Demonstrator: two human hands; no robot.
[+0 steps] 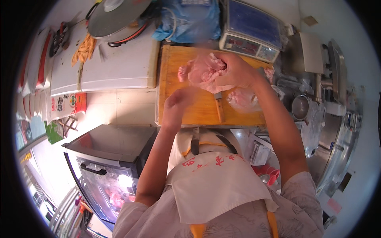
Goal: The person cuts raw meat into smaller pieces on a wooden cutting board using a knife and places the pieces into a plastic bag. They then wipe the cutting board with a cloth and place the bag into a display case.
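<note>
Over the yellow cutting board (pixel 170 83), my right hand (pixel 238 71) is closed on a floppy piece of pale pink raw meat (pixel 204 75). My left hand (pixel 177 102) is just left of and nearer than the meat; motion smears its fingers, so their grip is unclear. A smaller meat piece (pixel 182 73) shows at the left of the held one. On the board lies a knife (pixel 220 110), its wooden handle toward me and most of its blade hidden under the meat. Right of it sits a clear plastic bag (pixel 243 99) with pink meat inside.
Behind the board stand a blue-topped weighing scale (pixel 252 25) and a blue plastic bag (pixel 190 23). A large lidded pan (pixel 119 22) rests on the white surface (pixel 119 63) at left. A small saucepan (pixel 300 107) is at right. A glass-fronted cabinet (pixel 111 158) stands lower left.
</note>
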